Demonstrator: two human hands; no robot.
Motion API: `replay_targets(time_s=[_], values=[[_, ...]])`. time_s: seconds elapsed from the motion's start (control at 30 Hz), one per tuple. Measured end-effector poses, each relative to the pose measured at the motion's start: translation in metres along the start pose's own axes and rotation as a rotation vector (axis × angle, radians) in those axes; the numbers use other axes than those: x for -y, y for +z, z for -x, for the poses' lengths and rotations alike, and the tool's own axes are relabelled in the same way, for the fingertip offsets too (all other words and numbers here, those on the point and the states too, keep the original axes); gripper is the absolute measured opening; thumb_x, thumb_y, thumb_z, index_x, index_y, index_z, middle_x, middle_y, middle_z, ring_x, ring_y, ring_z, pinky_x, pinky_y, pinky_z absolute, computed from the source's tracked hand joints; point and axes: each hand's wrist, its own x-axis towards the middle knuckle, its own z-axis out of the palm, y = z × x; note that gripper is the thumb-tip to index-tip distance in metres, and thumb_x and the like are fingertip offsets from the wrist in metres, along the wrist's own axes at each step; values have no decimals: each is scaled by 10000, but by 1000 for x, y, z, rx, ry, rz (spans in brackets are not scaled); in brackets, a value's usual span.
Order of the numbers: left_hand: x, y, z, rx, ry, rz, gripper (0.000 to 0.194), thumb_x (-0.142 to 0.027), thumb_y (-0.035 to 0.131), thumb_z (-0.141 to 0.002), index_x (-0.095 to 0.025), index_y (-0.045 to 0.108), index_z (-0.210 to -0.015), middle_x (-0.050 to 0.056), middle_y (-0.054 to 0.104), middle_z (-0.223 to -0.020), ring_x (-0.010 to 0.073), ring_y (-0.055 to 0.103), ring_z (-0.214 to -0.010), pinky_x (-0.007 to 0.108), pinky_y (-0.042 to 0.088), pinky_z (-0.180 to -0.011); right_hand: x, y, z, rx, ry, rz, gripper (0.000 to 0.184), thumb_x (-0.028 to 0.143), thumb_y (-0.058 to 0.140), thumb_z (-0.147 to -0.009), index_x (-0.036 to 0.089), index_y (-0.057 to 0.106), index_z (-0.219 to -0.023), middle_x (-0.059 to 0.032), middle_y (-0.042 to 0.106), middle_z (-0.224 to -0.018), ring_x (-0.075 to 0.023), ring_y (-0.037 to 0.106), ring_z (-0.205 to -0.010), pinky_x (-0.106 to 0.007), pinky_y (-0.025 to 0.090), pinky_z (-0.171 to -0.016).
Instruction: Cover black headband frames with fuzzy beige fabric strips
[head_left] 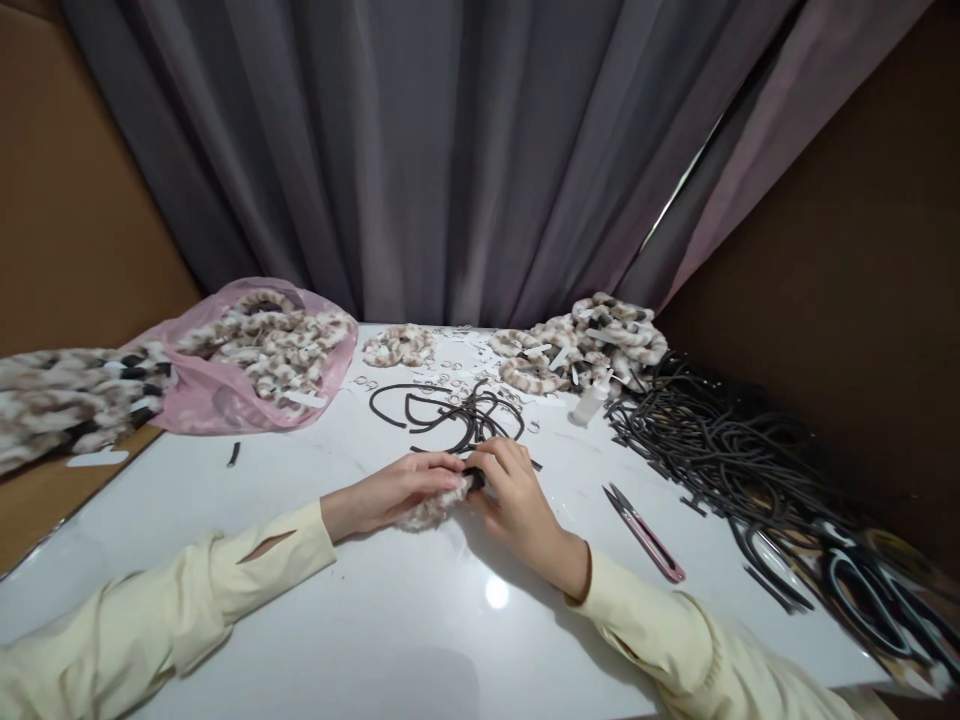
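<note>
Fluffy white-and-brown material shows under your fingers in the head view. Your left hand (405,488) is partly closed over the fluffy piece (429,513), its fingers nearly straight and laid along the top. Your right hand (517,500) is curled more tightly, its fingers bent and pinching the dark end of that same piece. The fingertips of your 2 hands nearly meet there.

The fluffy piece sits low over the middle of the white worktop (420,620), just on your side of the loose black cords (469,415). It looks soft and mottled, pale with brownish patches, and turns black at the end by your right fingers. To your right, the pink-handled snips (645,535) lie with their points away from you. Beyond them is a large tangle of black cords (720,450). A pink plastic bag (202,395) of fluffy rings (289,350) stands at the far left.

Your fingers cover much of the fluffy piece, so you cannot tell its full shape, nor exactly what your right thumb presses. Whether its underside touches the worktop is unclear. The small rings (450,372) at the back are too fine to count, and your sleeves run out of view at the lower edges.
</note>
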Motion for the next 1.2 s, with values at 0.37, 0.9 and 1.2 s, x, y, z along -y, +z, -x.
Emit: replay_targets(time_s=[0.37,0.9,1.2], values=[[-2,-3,1,134,-86,-103,318,-338,606,-796,-155,444,-1000,6,624,-597,5,247,-308,171,128,-345,-2,1,2,-23,-1,-4,247,-19,444,-701,190,487,-825,-99,525,-985,-222,486,-897,-357,425,-735],[-1,-3,0,114,-2,-150,302,-442,497,-847,-154,495,-756,8,588,-505,26,240,-291,189,137,-335,5,-11,-6,-96,-37,85,24,192,546,-823,191,569,-816,-14,642,-671,-197,521,-743,-375,314,-724],[-3,-1,0,132,-42,-202,276,-369,559,-818,-145,491,-965,25,623,-550,22,237,-309,172,137,-342,2,-6,-3,-21,59,39,74,113,466,-739,184,488,-737,-28,568,-692,-188,500,-721,-354,351,-718]])
